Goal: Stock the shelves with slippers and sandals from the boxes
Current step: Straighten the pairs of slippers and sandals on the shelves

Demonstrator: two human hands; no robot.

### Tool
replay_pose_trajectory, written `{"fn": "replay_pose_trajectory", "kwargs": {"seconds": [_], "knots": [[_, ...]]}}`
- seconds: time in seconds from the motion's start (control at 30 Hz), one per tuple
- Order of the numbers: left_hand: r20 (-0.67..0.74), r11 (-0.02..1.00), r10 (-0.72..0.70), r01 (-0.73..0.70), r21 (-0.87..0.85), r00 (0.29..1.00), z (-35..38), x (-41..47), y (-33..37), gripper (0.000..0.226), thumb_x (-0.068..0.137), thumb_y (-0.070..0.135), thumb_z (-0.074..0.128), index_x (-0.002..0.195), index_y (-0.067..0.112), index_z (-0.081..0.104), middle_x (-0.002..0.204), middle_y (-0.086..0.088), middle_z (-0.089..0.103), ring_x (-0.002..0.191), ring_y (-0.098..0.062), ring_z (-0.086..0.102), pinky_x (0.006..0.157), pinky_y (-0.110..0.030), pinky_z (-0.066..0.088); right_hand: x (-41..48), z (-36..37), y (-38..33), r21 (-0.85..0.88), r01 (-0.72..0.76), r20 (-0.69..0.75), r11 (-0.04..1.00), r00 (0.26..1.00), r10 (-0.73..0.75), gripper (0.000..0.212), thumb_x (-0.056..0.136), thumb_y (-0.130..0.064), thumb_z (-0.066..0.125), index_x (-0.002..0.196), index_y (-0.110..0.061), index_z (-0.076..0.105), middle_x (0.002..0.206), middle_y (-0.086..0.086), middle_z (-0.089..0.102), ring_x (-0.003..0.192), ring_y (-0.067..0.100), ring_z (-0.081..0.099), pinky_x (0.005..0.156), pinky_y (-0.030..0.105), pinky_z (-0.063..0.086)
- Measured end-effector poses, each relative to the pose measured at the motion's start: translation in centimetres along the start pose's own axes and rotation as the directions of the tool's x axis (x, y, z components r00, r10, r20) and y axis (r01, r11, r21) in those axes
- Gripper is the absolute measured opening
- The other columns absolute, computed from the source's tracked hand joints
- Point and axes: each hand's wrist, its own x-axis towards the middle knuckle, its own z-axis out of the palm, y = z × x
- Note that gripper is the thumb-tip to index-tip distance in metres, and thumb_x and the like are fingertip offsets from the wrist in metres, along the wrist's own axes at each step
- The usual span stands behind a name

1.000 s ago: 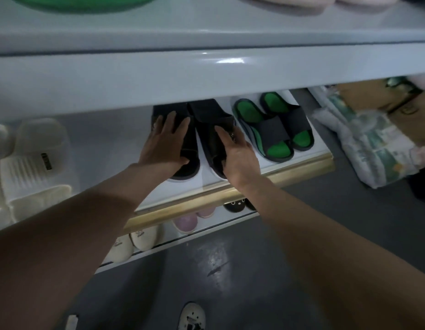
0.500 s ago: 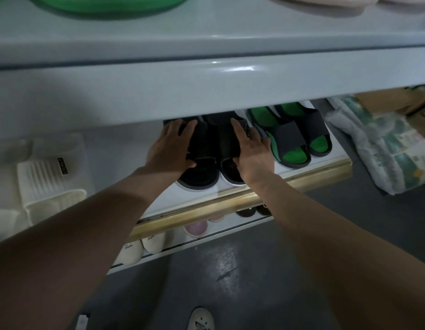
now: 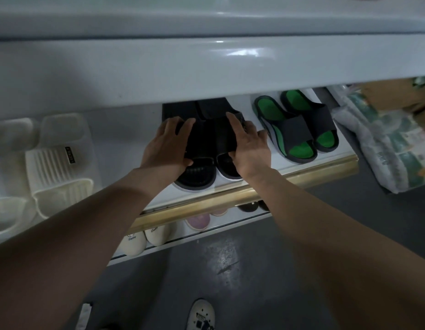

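The left hand [image 3: 166,146] lies palm-down on the strap of the nearer-left shoe of the black slippers [image 3: 199,179], fingers spread and fairly straight, thumb lying along the strap's front edge; it presses and does not clasp. The right hand [image 3: 250,148] grasps the other shoe of the pair: index finger extended along the strap, thumb at the strap's front edge, remaining fingers curled over the shoe's outer side. The two black shoes stand side by side, touching, toes pointing toward the front edge of the middle shelf [image 3: 259,190], close behind its gold trim strip; their heels are hidden under the upper shelf [image 3: 206,67]. Just beside them toward the right end of the same shelf sits a pair of green-and-black slippers [image 3: 297,125], apart from the right hand's fingers by a narrow gap. Toward the left end, well apart, lie white slippers [image 3: 59,167], partly blurred. On the lower shelf [image 3: 230,228], front edges of cream slippers [image 3: 144,236], a pink slipper [image 3: 198,221] and a dark slipper [image 3: 248,207] are visible. To the right of the shelving, a plastic-wrapped bundle [image 3: 392,148] rests on the grey floor [image 3: 230,270] beside a cardboard box [image 3: 385,94]. The person's shoe [image 3: 202,315] shows at the bottom edge.
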Motion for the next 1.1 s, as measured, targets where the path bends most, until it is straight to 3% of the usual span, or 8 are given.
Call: {"fn": "replay_pose_trajectory", "kwargs": {"seconds": [0.13,0.23,0.4,0.6,0.83,0.93,1.1], "knots": [[-0.035,1.0,0.022,-0.021,0.017,0.999,-0.2,0.0,1.1,0.088,0.07,0.046,0.067,0.145,0.02,0.029,0.144,-0.008,0.032,0.14,-0.035,0.025,0.112,-0.048,0.031,-0.4,-0.8,0.4,0.058,0.02,-0.017,0.998,1.0,-0.019,0.092,0.084,-0.003,0.059,0.153,-0.04,0.01,0.144,0.006,0.036,0.114,0.035,0.043,0.093,0.039,0.043],[-0.083,0.998,0.064,-0.065,0.0,0.994,-0.3,0.9,3.7,0.075,0.079,0.048,0.06,0.144,0.02,0.033,0.15,-0.007,0.029,0.145,-0.032,0.018,0.118,-0.047,0.021,-1.0,-1.6,1.9,0.074,0.058,-0.187,0.996,0.981,-0.043,0.087,0.076,0.005,0.057,0.152,-0.026,0.028,0.14,0.015,0.045,0.115,0.041,0.049,0.096,0.045,0.045],[-0.134,0.972,0.213,-0.223,-0.072,0.968,0.4,3.9,10.3,0.059,0.088,0.029,0.064,0.141,0.014,0.044,0.147,-0.008,0.036,0.135,-0.03,0.033,0.107,-0.045,0.038,-1.3,-3.8,7.8,0.015,-0.051,-0.309,0.999,0.949,0.053,0.085,0.07,0.013,0.058,0.147,-0.019,0.04,0.132,0.016,0.051,0.105,0.04,0.052,0.089,0.047,0.046],[-0.009,0.955,0.277,-0.276,-0.106,0.961,3.5,7.4,16.9,0.073,0.09,0.028,0.065,0.151,0.012,0.028,0.153,-0.013,0.03,0.133,-0.034,0.037,0.109,-0.042,0.034,-0.5,-4.8,14.9,0.031,-0.183,-0.305,0.983,0.934,0.184,0.079,0.08,0.008,0.053,0.149,-0.028,0.035,0.135,0.017,0.047,0.113,0.038,0.048,0.098,0.047,0.04],[0.059,0.967,0.248,-0.243,-0.081,0.967,6.5,10.6,19.7,0.088,0.083,0.042,0.07,0.151,0.011,0.023,0.149,-0.01,0.035,0.127,-0.033,0.041,0.105,-0.039,0.036,2.6,-2.8,18.7,0.138,-0.219,-0.243,0.966,0.938,0.247,0.061,0.095,-0.005,0.05,0.148,-0.031,0.036,0.118,0.017,0.056,0.106,0.036,0.054,0.091,0.041,0.045],[0.097,0.974,0.22,-0.214,-0.071,0.971,7.5,11.2,20.0,0.091,0.081,0.045,0.071,0.151,0.011,0.024,0.145,-0.01,0.04,0.127,-0.031,0.041,0.105,-0.038,0.035,3.4,-2.4,19.0,0.206,-0.248,-0.234,0.947,0.927,0.294,0.051,0.097,-0.01,0.046,0.144,-0.03,0.043,0.128,0.017,0.049,0.11,0.036,0.054,0.091,0.039,0.045],[0.086,0.976,0.208,-0.201,-0.081,0.974,7.9,11.6,19.9,0.079,0.087,0.031,0.068,0.151,0.012,0.025,0.145,-0.011,0.041,0.129,-0.03,0.04,0.103,-0.037,0.034,3.8,-2.0,19.8,0.276,-0.239,-0.252,0.931,0.917,0.31,0.052,0.092,-0.003,0.051,0.138,-0.026,0.052,0.148,0.009,0.035,0.113,0.032,0.057,0.098,0.037,0.045]]}}
